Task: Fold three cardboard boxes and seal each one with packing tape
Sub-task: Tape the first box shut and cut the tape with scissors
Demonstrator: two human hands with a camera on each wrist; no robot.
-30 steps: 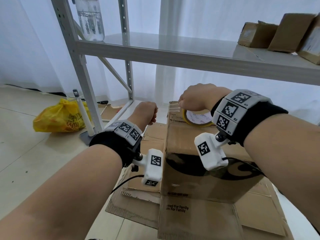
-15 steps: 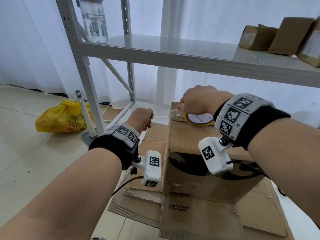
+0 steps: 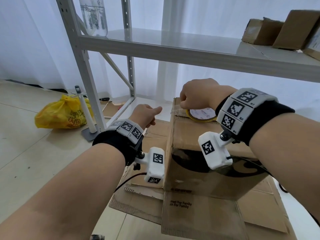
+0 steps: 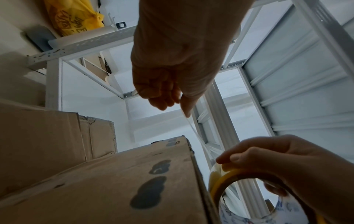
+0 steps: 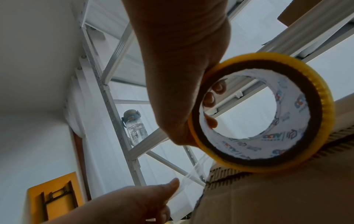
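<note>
The right hand (image 3: 197,96) grips the tape roll (image 5: 262,112), fingers hooked through its core, resting on the box (image 3: 204,153) top; the left hand (image 3: 147,115) pinches the clear strip (image 4: 193,131) and has drawn it further out past the box's edge, so sealing looks about to begin; glossy film, yellow-edged ring, corrugated brown card.

The box (image 3: 204,153) stands on flattened cardboard (image 3: 199,213) on the floor, in front of the shelf (image 3: 173,49). The tape roll (image 3: 201,116) sits on the box's far top edge under the right hand (image 3: 197,96), with the left hand (image 3: 147,115) just left of the box. A bag (image 3: 60,113) lies far left beside a stand (image 3: 86,113), a bottle (image 3: 94,14) stands on the shelf's left end, and boxes (image 3: 277,32) on its right.
</note>
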